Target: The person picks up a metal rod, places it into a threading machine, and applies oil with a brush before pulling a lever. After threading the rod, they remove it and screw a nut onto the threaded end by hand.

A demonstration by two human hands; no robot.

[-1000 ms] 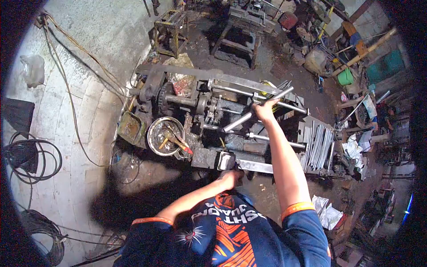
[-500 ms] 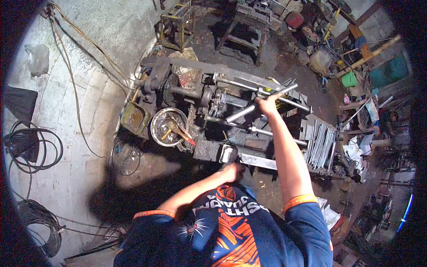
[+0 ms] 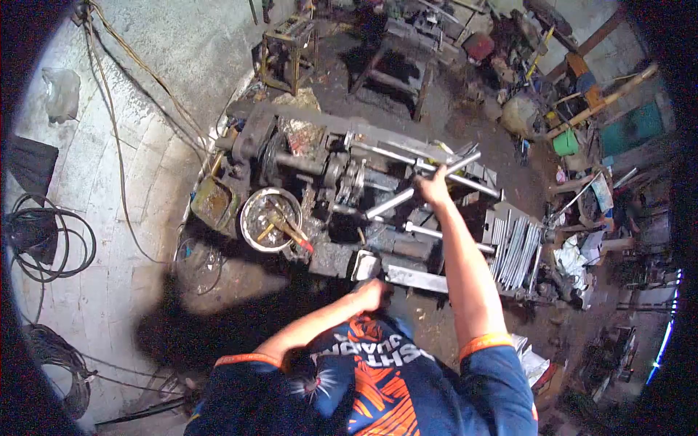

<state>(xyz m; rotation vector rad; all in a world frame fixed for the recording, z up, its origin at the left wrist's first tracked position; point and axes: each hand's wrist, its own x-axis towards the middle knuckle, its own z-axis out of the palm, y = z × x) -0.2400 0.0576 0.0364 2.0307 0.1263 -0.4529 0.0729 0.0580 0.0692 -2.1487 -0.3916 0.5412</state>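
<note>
My right hand is wrapped round a shiny metal rod, which lies slantwise over the machine. Long steel bars of the machine run beneath that rod. At the machine's front edge, beside a small pale rectangular tray, is my left hand. Its fingers are partly dark and blurred, so what they hold, if anything, cannot be made out. A round basin with brushes and a red-tipped tool stands on the left part of the machine.
Several thin metal rods lie side by side at the machine's right end. A square oily container is at its left. Behind stand a metal stool and a workbench. Black cable coils lie far left; clutter fills the right.
The view has shifted slightly. The rod in my right hand has moved a little down and left. My left hand remains near the machine's front edge.
</note>
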